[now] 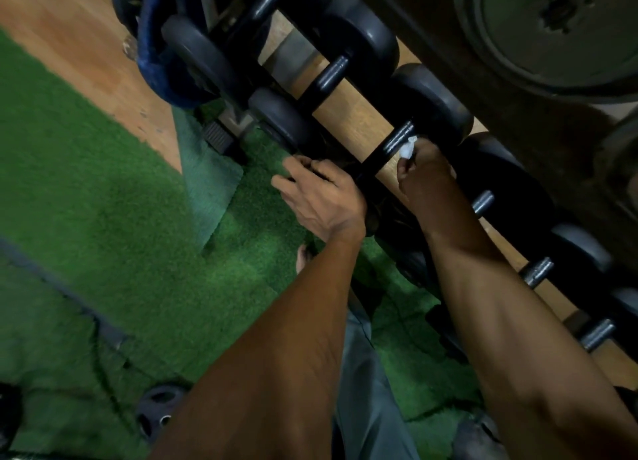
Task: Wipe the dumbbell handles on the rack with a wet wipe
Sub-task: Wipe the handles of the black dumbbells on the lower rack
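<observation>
At the far left, green artificial turf (86,218) covers the floor in front of you, with a strip of orange-brown wooden flooring (69,28) beyond it and a small black weight plate (157,413) lying on the turf near the bottom edge. Moving right, a blue fabric item (155,55) hangs over the end of the dark dumbbell rack (518,121) (what it is exactly, the blur hides).

Your left hand (321,197) sits at the near end of the black dumbbell (428,104) you are working on; its fingers are curled over something dark there, though the view does not show clearly whether they truly grip it. Just to its right, the glossy black handle (390,149) of that dumbbell runs diagonally across the rack.

Your right hand (424,173) is bent around a small crumpled white wet wipe (407,149), pinching it and holding it against the upper side of that handle, close to the far round head.

Further right, more black round-headed dumbbells with grey metal handles (537,271) lie side by side on the rack, and a large dark weight plate (559,28) fills the upper right corner.
</observation>
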Available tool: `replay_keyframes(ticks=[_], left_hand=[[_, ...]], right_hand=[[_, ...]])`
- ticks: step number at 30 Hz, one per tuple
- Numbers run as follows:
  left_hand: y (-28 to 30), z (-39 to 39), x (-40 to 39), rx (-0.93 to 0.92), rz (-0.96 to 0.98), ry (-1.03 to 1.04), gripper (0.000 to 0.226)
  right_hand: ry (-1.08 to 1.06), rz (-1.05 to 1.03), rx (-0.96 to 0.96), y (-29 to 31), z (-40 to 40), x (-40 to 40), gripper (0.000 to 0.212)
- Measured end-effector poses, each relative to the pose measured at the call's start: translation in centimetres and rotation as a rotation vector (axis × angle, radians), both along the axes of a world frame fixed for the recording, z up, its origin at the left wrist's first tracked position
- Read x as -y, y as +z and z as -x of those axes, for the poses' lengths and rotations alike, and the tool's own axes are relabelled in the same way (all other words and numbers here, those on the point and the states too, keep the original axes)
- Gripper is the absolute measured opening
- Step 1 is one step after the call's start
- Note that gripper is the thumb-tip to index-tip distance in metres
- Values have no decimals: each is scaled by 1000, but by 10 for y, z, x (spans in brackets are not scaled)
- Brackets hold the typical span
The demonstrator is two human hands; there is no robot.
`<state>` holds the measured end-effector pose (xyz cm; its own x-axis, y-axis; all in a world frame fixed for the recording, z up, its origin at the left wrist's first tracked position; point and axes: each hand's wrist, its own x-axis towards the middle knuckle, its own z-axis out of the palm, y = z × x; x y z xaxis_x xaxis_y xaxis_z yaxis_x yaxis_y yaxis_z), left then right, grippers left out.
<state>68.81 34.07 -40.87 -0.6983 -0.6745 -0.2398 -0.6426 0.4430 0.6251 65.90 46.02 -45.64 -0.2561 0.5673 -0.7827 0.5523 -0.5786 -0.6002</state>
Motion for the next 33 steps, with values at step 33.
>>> replay_keyframes(ticks=[33], left_hand=[[-3, -1, 2, 17, 12, -8, 21]], right_hand=[[43, 208, 57, 8, 41, 26, 49]])
